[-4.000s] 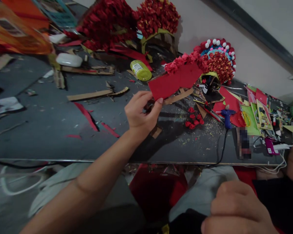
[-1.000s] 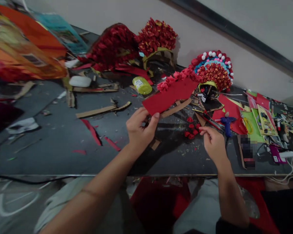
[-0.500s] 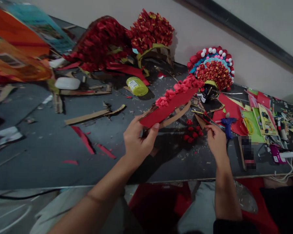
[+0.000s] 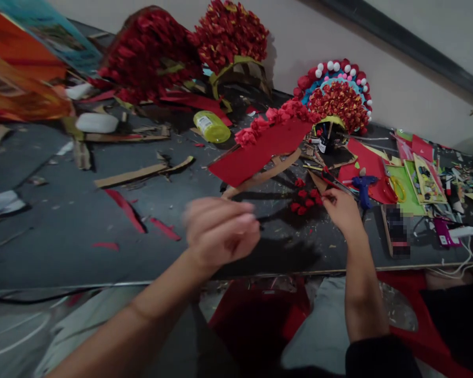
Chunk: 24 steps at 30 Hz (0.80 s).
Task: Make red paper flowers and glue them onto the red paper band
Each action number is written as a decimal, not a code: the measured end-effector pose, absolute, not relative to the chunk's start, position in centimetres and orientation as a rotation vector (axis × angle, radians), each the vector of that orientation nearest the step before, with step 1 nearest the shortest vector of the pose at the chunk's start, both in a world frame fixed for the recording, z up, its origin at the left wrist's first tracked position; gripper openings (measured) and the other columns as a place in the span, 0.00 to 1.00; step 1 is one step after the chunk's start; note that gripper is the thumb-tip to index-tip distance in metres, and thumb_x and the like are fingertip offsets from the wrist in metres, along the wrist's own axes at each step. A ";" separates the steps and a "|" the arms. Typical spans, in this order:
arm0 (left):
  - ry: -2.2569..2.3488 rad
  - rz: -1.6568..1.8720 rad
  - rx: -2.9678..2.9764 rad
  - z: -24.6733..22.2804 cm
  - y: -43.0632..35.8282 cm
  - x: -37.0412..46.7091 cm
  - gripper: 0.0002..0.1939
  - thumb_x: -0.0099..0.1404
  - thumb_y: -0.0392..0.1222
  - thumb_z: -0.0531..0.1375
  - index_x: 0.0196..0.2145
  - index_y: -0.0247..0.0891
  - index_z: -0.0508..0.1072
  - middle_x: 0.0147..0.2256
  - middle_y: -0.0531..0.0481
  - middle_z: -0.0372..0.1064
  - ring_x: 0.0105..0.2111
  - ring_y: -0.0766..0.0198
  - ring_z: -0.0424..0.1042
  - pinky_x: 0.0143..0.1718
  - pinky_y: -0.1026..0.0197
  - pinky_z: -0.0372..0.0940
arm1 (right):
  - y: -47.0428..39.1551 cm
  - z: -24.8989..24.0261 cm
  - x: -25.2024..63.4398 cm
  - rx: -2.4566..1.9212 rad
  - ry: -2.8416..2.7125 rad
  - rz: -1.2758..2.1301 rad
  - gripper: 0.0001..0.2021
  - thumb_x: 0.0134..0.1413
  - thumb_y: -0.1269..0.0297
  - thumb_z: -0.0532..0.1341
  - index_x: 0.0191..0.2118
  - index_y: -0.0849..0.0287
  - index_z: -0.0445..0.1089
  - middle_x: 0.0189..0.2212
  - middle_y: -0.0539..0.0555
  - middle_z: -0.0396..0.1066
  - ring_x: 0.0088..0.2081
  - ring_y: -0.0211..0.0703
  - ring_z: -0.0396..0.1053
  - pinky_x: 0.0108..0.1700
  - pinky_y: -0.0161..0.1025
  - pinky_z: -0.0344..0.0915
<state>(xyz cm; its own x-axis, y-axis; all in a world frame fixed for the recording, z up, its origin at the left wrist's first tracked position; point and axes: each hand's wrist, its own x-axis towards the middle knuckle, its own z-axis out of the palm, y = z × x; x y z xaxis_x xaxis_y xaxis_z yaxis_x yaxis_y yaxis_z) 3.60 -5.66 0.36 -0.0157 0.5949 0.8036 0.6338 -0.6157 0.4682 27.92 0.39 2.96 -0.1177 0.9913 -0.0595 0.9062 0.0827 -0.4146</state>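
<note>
A red paper strip with a cardboard band (image 4: 262,152) and a row of crumpled red paper flowers (image 4: 274,118) along its upper edge rests on the dark table. Just in front of it, my left hand (image 4: 223,228) hangs apart from the strip, blurred, with its fingers curled in and nothing visible in them. My right hand (image 4: 343,211) reaches down at the right edge of a small pile of loose red paper flowers (image 4: 304,202). Its thumb and forefinger are pinched together; what lies between them is hidden. A brown cardboard triangle (image 4: 317,181) lies just beyond those fingertips.
Flower-covered headpieces (image 4: 232,39) stand at the back, with a beaded one (image 4: 335,94) further right. A yellow jar (image 4: 212,127) lies on its side. To the right are a blue glue gun (image 4: 363,189), yellow-handled scissors (image 4: 397,188) and a phone-like block (image 4: 396,231). Cardboard scraps (image 4: 132,176) litter the left.
My left hand has let go of the red strip and drawn back toward me. The strip now rests on the table. My right hand has shifted slightly toward the loose flowers.
</note>
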 end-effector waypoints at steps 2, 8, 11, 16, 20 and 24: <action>-0.931 -1.504 -2.406 0.7 -6.1 4.7 0.14 0.56 0.33 0.59 0.40 0.45 0.68 0.31 0.54 0.73 0.27 0.66 0.72 0.29 0.65 0.67 | 0.3 3.0 27.7 -1.913 -2.158 0.566 0.11 0.55 0.58 0.58 0.38 0.57 0.73 0.33 0.55 0.75 0.33 0.43 0.71 0.36 0.38 0.63; -1.461 -1.030 -2.532 -0.2 -6.8 9.3 0.13 0.62 0.36 0.55 0.46 0.36 0.68 0.45 0.40 0.72 0.42 0.53 0.72 0.40 0.54 0.69 | 0.2 2.7 27.2 -1.853 -2.282 0.529 0.14 0.55 0.57 0.59 0.42 0.60 0.73 0.41 0.58 0.74 0.40 0.47 0.71 0.44 0.41 0.63; -1.604 -0.822 -2.585 -1.4 -7.0 10.1 0.18 0.63 0.38 0.54 0.50 0.32 0.66 0.55 0.34 0.63 0.52 0.47 0.65 0.47 0.49 0.66 | 0.3 2.6 27.0 -1.829 -2.322 0.539 0.10 0.55 0.64 0.59 0.42 0.59 0.72 0.40 0.58 0.74 0.39 0.46 0.71 0.44 0.41 0.64; -1.603 -0.805 -2.664 -2.1 -6.9 9.9 0.18 0.64 0.38 0.53 0.51 0.32 0.66 0.52 0.35 0.66 0.51 0.48 0.66 0.46 0.48 0.65 | 0.1 2.6 26.6 -1.660 -2.357 0.689 0.09 0.53 0.71 0.59 0.41 0.59 0.72 0.39 0.56 0.75 0.41 0.45 0.71 0.46 0.40 0.65; -1.609 -0.860 -2.654 -2.1 -6.8 9.8 0.17 0.64 0.38 0.53 0.50 0.30 0.66 0.50 0.37 0.67 0.49 0.50 0.67 0.46 0.50 0.65 | 0.0 2.5 26.3 -1.538 -2.344 0.731 0.09 0.54 0.72 0.58 0.40 0.59 0.73 0.39 0.55 0.75 0.43 0.44 0.71 0.49 0.42 0.65; -1.621 -0.898 -2.618 -2.2 -6.7 9.9 0.17 0.64 0.37 0.55 0.50 0.31 0.66 0.50 0.38 0.66 0.49 0.51 0.66 0.47 0.51 0.65 | 0.5 1.7 26.0 -1.528 -2.246 0.460 0.16 0.52 0.77 0.55 0.47 0.63 0.70 0.48 0.61 0.68 0.52 0.47 0.65 0.57 0.46 0.60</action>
<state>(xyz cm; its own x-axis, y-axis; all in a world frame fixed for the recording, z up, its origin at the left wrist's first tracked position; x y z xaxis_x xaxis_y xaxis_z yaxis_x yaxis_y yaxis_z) 9.90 -6.75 -2.22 0.3330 0.8425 0.4234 0.8056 -0.4876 0.3365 26.01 0.48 1.73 -0.3339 0.9338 0.1286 0.8079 0.3538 -0.4713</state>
